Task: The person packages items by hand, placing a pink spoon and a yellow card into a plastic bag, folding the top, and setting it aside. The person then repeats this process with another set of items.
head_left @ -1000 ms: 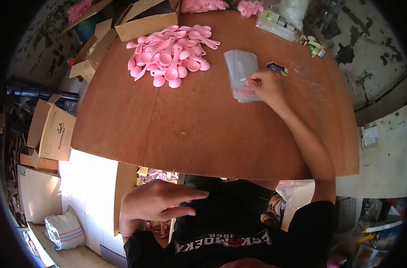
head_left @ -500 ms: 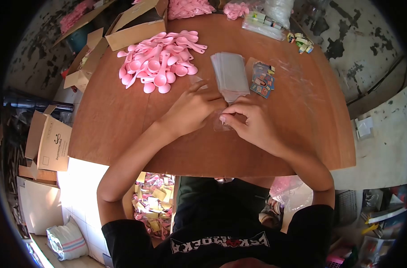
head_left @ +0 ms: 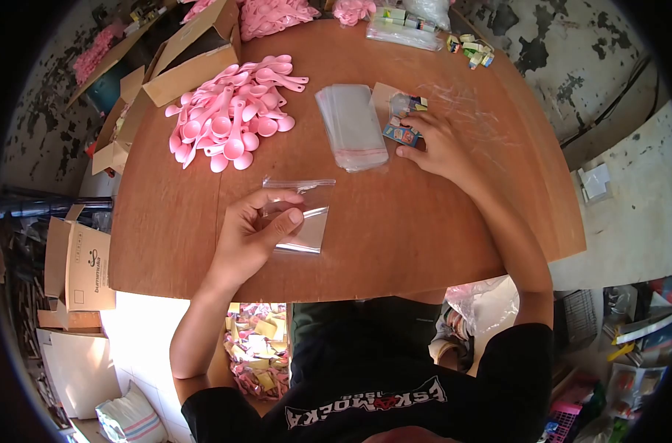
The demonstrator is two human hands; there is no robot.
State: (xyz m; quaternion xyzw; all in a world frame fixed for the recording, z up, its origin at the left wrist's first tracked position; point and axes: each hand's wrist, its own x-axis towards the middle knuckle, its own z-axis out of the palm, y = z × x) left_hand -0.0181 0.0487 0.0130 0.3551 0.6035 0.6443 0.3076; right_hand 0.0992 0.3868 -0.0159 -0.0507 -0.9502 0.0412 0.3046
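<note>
A clear plastic bag [head_left: 310, 227] is pinched between the thumb and fingers of my left hand [head_left: 251, 235], above the table's near side. Its flap lies toward the far end. My right hand [head_left: 440, 150] reaches over a small pile of colourful printed cards [head_left: 402, 133]; its fingertips touch them, and the thumb sits apart from the fingers at the pile's near edge. Between the hands, a fanned stack of clear plastic bags [head_left: 353, 125] lies flat. Farther left is a heap of pink plastic scoops [head_left: 232, 111].
Cardboard boxes [head_left: 195, 63] stand at the table's [head_left: 424, 236] back left. Bags of pink pieces [head_left: 277, 16], packs of plastic sleeves [head_left: 402, 33] and small card bundles [head_left: 472, 50] sit along the back. Below the table edge, a box holds packed pink items [head_left: 258, 347].
My hands have separated. The left moved left and nearer me with a clear bag in its fingers; the right moved up and right onto the printed cards. The camera view has shifted slightly.
</note>
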